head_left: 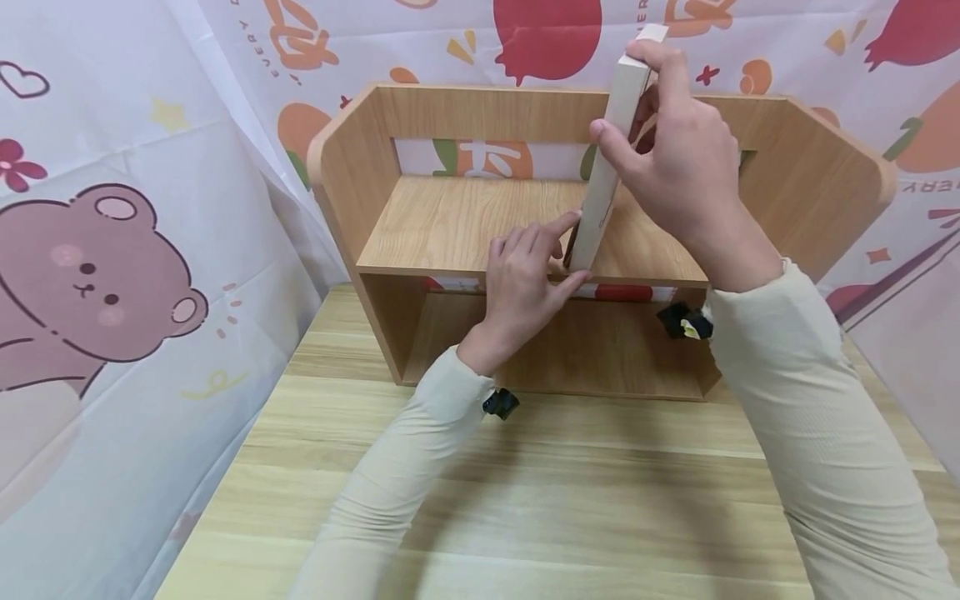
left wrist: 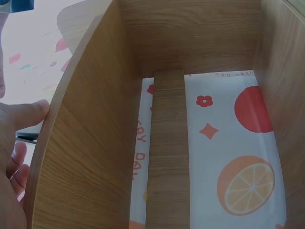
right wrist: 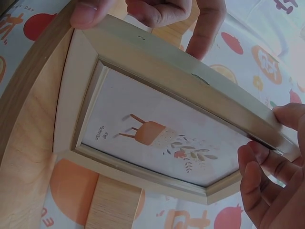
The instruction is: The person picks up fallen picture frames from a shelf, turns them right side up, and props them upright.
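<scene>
A cream picture frame (head_left: 609, 158) stands on end, its lower end meeting the middle board of a wooden shelf (head_left: 480, 217). Its glazed front, with a print of a footed planter and leaves (right wrist: 157, 136), shows in the right wrist view. My right hand (head_left: 686, 158) grips the frame's upper end between thumb and fingers. Low down, my left hand (head_left: 521, 283) touches the frame's edge with an extended index finger. The left thumb (left wrist: 35, 113) lies against the board's front edge, at the frame's bottom corner. Part of the right fingers is hidden behind the frame in the head view.
The shelf has side panels (head_left: 832, 179), a back rail (head_left: 495, 112) and a lower compartment (head_left: 600, 342). It stands on a wood-grain table (head_left: 600, 492). Printed cloth (head_left: 420, 50) hangs behind, and a bear-patterned cloth (head_left: 90, 267) hangs at left.
</scene>
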`<state>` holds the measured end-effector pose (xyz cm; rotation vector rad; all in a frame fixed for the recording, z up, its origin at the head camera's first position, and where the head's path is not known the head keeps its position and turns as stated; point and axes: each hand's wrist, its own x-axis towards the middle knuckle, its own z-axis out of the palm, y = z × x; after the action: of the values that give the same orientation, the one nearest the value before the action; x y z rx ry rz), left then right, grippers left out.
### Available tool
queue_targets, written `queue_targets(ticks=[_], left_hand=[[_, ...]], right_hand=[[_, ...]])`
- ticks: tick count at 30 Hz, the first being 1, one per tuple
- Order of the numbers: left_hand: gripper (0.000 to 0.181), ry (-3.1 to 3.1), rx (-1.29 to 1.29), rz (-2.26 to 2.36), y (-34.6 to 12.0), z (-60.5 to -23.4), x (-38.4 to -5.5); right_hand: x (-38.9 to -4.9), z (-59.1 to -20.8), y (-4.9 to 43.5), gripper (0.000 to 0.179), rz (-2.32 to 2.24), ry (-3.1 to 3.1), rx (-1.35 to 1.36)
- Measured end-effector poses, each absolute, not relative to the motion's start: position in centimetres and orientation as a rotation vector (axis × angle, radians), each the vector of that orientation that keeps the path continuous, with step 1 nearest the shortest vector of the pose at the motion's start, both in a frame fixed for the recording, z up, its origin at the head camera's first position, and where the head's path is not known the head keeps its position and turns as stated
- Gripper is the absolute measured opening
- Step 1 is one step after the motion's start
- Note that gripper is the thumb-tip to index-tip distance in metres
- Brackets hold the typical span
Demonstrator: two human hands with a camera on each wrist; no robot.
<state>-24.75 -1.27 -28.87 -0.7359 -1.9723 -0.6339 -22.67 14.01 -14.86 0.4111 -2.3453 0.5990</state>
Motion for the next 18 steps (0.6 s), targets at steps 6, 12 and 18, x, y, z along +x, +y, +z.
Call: queue_targets(ticks=[6,12,18], left_hand=[[0.063,-1.979,-0.733,-0.640,-1.19,-28.86,-24.72],[0.061,-1.979,-0.726,-0.633,-1.11,-28.87,-24.75],[0.061,-1.957,-0.734,-0.623,-1.05,-28.94,-24.86]], right_hand=[[-22.64,-15.07,14.29,0.060,0.589,-2.339,0.443],[-22.75,-15.15,14.49,0.058,0.598,-2.326,0.462],[-22.72,-15.20,14.75,0.058,0.616,-2.330,0.469]])
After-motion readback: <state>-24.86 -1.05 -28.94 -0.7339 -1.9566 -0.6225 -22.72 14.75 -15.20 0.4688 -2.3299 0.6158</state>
